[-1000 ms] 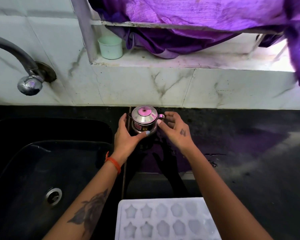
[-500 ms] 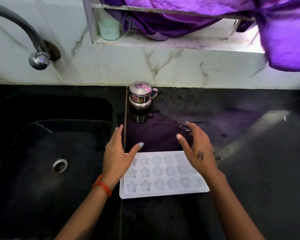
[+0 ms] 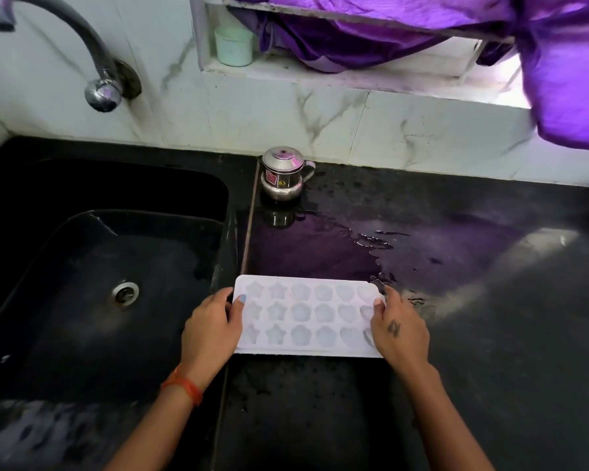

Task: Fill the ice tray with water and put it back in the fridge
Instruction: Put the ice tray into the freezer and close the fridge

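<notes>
Two hands, left hand (image 3: 211,329) and right hand (image 3: 400,329), grip one ice tray (image 3: 306,316) with eighteen moulds.

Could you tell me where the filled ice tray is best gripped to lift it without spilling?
By its two short ends, one hand from each side, as the left hand and right hand do now. The ice tray is long, flat and shallow, so end grips probably keep it level.
</notes>
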A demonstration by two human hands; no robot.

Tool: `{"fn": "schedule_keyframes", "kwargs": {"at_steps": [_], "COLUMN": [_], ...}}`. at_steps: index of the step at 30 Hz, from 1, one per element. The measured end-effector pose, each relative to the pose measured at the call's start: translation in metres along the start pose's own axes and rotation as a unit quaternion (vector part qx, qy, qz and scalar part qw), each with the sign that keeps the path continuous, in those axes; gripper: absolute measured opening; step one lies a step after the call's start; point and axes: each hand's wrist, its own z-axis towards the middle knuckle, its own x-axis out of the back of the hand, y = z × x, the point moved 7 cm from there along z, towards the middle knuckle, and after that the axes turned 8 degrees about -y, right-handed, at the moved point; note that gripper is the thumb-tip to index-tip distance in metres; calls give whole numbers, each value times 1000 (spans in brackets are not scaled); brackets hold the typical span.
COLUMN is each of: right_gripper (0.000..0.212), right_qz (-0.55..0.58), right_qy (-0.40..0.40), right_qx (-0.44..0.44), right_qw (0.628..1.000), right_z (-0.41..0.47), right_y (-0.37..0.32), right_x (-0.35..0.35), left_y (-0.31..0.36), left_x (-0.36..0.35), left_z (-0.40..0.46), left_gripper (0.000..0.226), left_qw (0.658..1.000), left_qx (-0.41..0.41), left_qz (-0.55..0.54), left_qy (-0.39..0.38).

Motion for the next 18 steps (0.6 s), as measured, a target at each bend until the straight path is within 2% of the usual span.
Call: {"fn": "schedule_keyframes", "kwargs": {"at_steps": [8, 18], "right_gripper": [34, 35], "right_qz": [-13, 4], "right_qy": [-18, -40], "right_qx": [47, 174], "right_qw": [999, 984], "right_z": [5, 2], "right_y": [-7, -62], "right_x": [0, -1], "left_y": [-6, -42], "left_x": [1, 41], "left_z": [-8, -59], "left_gripper": [31, 25], "left_qw": [999, 985], "left_qx": [29, 104], "left_qz": [-15, -35], "left_qy": [20, 133]}}
